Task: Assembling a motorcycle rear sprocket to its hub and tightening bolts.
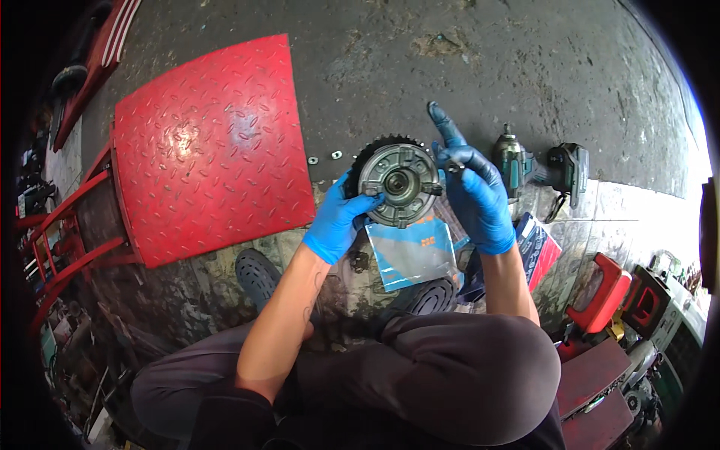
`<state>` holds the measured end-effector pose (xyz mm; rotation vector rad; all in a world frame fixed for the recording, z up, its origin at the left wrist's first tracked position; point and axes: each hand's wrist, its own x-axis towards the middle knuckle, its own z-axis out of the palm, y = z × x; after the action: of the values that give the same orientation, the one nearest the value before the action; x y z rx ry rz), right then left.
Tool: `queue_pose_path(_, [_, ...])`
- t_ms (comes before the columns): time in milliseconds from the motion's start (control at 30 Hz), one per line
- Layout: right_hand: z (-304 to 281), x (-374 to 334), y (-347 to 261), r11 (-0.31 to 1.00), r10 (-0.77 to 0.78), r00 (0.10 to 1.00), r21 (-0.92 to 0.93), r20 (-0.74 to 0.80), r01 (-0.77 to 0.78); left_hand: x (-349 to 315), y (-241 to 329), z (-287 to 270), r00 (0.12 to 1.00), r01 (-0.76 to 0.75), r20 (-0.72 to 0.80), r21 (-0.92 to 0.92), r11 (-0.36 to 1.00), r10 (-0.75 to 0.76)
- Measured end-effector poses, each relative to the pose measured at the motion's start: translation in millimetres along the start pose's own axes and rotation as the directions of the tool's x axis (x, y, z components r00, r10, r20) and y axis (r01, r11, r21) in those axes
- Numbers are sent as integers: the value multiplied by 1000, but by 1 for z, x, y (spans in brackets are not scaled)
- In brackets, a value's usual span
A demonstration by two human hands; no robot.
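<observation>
Seen from above, a seated person in blue gloves works over a stained concrete floor point(480, 67). The left hand point(341, 217) has its grip closed on the left rim of a round, toothed metal gear assembly point(397, 184), holding it up in the air in front of the knees, face up, with a hub at its centre. The right hand point(472, 195) is just beside the gear's right edge; its index finger points straight up while the other fingers pinch a small dark metal part point(452, 165), too small to identify. In my judgement the main risk is a drop: the gear looks heavy for a one-sided hold and could tilt out of the glove, and the small part could slip from the fingertips and roll away on the cluttered floor. Two small nuts point(325, 157) already lie loose on the concrete near the gear. Directly below the gear lies a flat blue and silver packet point(412, 255); whether anything is in it cannot be told. A blue box point(536, 251) lies beside the right forearm, contents not visible. A cordless impact wrench point(536, 169) rests on the floor to the right, well apart from the hands. A red checker-plate ramp point(210, 142) fills the left, and red tool cases point(600, 300) sit at lower right, closed.
</observation>
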<state>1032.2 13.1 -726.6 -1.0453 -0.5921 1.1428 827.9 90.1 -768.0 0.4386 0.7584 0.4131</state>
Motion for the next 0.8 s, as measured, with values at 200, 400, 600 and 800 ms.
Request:
queue_pose_path(200, [-5,-2,-5,990,87,995,-106,-42,-91,0,1,6,1000,11,-15,52,999,-11])
queue_pose_path(400, [6,-1,-10,891,58,989,-440,-133,-111,-2,4,10,1000,18,-14,31,999,-18])
queue_pose_path(600, [15,7,-2,465,-192,977,-868,93,174,0,3,14,999,-14,-30,100,995,17])
queue_pose_path(800, [24,7,4,376,-242,965,-908,96,185,0,-1,7,998,-3,-66,130,992,11])
